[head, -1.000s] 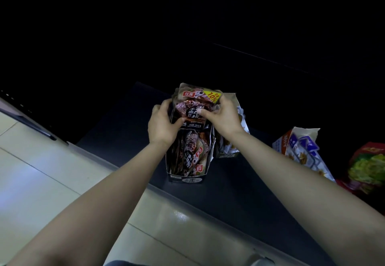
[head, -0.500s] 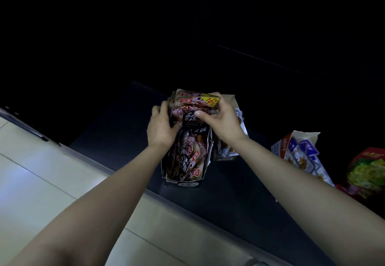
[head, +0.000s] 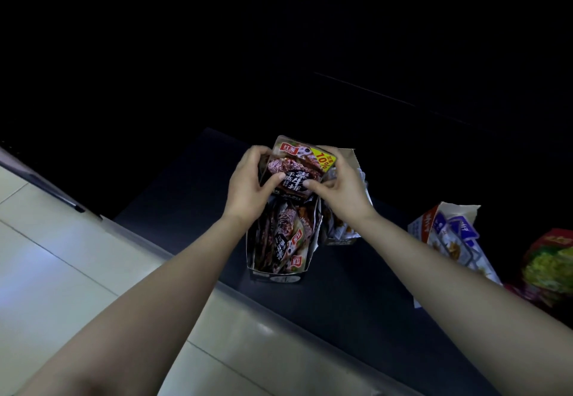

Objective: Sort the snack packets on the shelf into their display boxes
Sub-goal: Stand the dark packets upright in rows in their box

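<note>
A dark snack packet [head: 297,166] with a red logo and a yellow "10%" corner stands upright at the back of an open display box [head: 276,276] on the dark shelf [head: 347,296]. My left hand [head: 248,187] grips the packet's left edge, thumb on its front. My right hand [head: 338,191] grips its right edge, thumb on the front too. Several matching dark packets [head: 286,240] fill the box below my hands.
A second box [head: 344,234] with pale packets sits right behind the first, partly hidden by my right wrist. A white and blue packet box [head: 449,234] and a red and green bag [head: 548,268] lie at the right. Pale floor tiles [head: 62,271] border the shelf's front edge.
Both hands have tilted the top packet more upright, so its front now faces the camera, and my thumbs have moved onto its face.
</note>
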A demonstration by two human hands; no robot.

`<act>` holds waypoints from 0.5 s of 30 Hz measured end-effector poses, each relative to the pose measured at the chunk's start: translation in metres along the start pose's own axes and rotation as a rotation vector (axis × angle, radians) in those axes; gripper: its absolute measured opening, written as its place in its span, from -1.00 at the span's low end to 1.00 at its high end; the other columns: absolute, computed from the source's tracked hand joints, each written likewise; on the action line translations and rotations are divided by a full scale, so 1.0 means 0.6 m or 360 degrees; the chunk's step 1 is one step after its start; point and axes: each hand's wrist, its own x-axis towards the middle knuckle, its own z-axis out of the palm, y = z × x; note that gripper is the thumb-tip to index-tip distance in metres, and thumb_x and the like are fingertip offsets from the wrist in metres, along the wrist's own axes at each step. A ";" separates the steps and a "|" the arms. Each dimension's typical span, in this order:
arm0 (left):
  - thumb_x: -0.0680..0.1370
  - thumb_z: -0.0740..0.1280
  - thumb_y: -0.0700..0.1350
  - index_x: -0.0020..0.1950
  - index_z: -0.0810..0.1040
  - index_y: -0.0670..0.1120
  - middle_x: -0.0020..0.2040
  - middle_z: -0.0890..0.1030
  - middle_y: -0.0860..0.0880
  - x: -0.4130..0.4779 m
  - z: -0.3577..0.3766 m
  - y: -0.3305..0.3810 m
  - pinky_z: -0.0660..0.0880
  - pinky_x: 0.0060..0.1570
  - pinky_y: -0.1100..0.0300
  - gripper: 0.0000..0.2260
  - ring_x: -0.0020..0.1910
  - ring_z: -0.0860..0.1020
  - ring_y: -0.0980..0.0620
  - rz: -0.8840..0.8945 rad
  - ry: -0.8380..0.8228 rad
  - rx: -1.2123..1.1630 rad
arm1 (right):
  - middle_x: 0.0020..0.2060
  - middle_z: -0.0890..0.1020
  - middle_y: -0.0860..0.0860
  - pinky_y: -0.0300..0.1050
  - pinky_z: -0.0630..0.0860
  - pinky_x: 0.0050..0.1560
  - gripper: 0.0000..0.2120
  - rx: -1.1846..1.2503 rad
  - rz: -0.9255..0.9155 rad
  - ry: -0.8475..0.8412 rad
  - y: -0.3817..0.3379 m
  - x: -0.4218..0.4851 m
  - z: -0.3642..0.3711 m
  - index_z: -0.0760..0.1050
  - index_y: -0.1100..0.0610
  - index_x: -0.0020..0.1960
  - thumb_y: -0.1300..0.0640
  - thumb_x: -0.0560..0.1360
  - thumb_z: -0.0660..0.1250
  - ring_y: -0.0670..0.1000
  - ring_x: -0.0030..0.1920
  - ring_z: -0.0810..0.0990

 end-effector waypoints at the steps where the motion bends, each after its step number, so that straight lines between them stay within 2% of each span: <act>1: 0.53 0.43 -0.07 0.28 0.41 -0.04 0.18 0.52 0.05 0.001 0.000 0.000 0.51 0.17 0.05 -0.63 0.17 0.51 0.11 -0.0014 -0.0014 0.0012 | 0.26 0.51 0.03 -0.08 0.65 -0.08 -0.39 -0.0032 0.0022 -0.0010 0.003 -0.001 0.002 0.29 0.01 0.42 0.24 0.47 0.46 -0.02 0.07 0.64; 4: 0.48 0.48 -0.13 0.33 0.34 0.01 0.22 0.51 0.03 0.001 -0.003 -0.001 0.49 0.23 0.03 -0.51 0.23 0.49 0.08 0.0011 -0.0117 0.0081 | 0.18 0.55 0.03 0.01 0.65 -0.06 -0.48 -0.0052 0.0059 0.0071 0.000 0.000 0.008 0.35 0.01 0.33 0.29 0.46 0.45 -0.03 -0.04 0.66; 6: 0.46 0.50 -0.16 0.38 0.30 0.07 0.25 0.50 0.04 -0.003 -0.008 -0.003 0.47 0.26 0.05 -0.42 0.26 0.48 0.09 0.0064 -0.0173 0.0111 | 0.11 0.57 0.00 0.05 0.63 -0.05 -0.63 -0.0108 -0.0043 0.0142 -0.003 0.001 0.009 0.42 0.06 0.21 0.28 0.48 0.43 -0.03 -0.06 0.66; 8: 0.46 0.49 -0.18 0.42 0.28 0.09 0.27 0.48 0.06 -0.006 -0.012 -0.006 0.46 0.28 0.08 -0.38 0.27 0.47 0.10 0.0085 -0.0172 0.0134 | 0.09 0.55 -0.01 0.09 0.61 -0.04 -0.72 -0.0229 -0.0215 0.0145 0.002 0.001 0.010 0.45 0.09 0.17 0.22 0.50 0.41 0.01 0.00 0.63; 10: 0.48 0.47 -0.18 0.46 0.27 0.08 0.30 0.44 0.06 -0.007 -0.009 -0.009 0.43 0.32 0.08 -0.38 0.31 0.44 0.10 0.0116 -0.0168 0.0175 | 0.07 0.55 0.00 0.11 0.59 -0.02 -0.75 -0.0297 -0.0285 0.0138 0.010 0.000 0.009 0.47 0.10 0.16 0.17 0.50 0.41 0.03 0.03 0.61; 12: 0.51 0.43 -0.18 0.49 0.27 0.01 0.35 0.42 0.02 -0.007 0.000 -0.010 0.37 0.38 0.06 -0.40 0.37 0.39 0.06 0.0144 -0.0158 0.0255 | 0.07 0.55 0.02 0.09 0.61 -0.05 -0.72 -0.0289 -0.0236 0.0139 0.008 -0.001 0.008 0.48 0.13 0.17 0.20 0.49 0.43 0.00 -0.04 0.63; 15: 0.53 0.42 -0.20 0.52 0.25 -0.08 0.37 0.42 -0.04 -0.003 0.011 -0.009 0.30 0.39 0.12 -0.40 0.41 0.34 0.00 0.0147 -0.0101 0.0356 | 0.16 0.53 0.02 -0.03 0.62 -0.04 -0.65 -0.0268 -0.0173 0.0151 0.005 -0.002 0.006 0.47 0.14 0.25 0.25 0.49 0.43 -0.06 -0.07 0.63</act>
